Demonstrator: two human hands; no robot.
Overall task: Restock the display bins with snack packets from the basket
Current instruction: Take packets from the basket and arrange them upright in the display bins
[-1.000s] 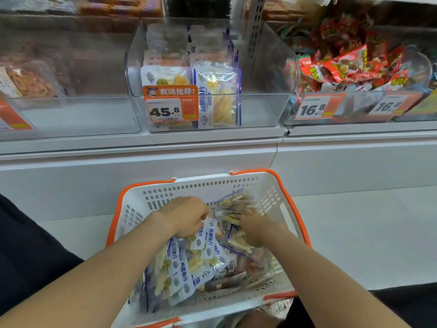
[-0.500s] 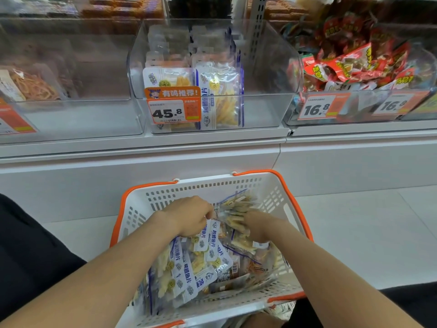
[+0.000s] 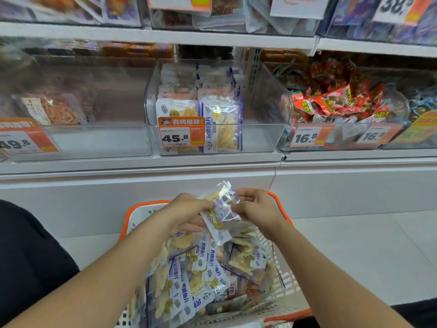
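Both hands work above the basket [image 3: 281, 204], a white perforated container with an orange rim. The left hand [image 3: 186, 213] and the right hand [image 3: 256, 208] each grip the same small bundle of snack packets [image 3: 221, 209] — clear pouches with white-and-blue labels and pale yellow contents. The left fingers curl around the bundle's left edge; the right fingers [image 3: 238, 194] pinch its upper right corner, with clear film crumpled between them. How many packets the bundle contains cannot be determined.

Below the fingers, the basket holds a loose heap of basket packets [image 3: 196, 275] of the same kind, lying flat and overlapping. A few brownish packets show at the heap's right side. The held bundle sits clear of most of the heap, though its lower end lies close to the top layer; contact there cannot be confirmed.

Beyond the fingertips, well apart from the bundle, stands the middle display bin [image 3: 264, 136] — a clear container on the white shelf [image 3: 142, 162]. It holds matching packets standing upright in two rows at its left side, behind an orange price tag [image 3: 181, 131] reading 45.8. The bin's right portion is bare.

To the right of the right hand's line, a neighbouring bin holds red packets [image 3: 331, 100]. To the left, another bin holds orange shredded snacks [image 3: 59, 112].
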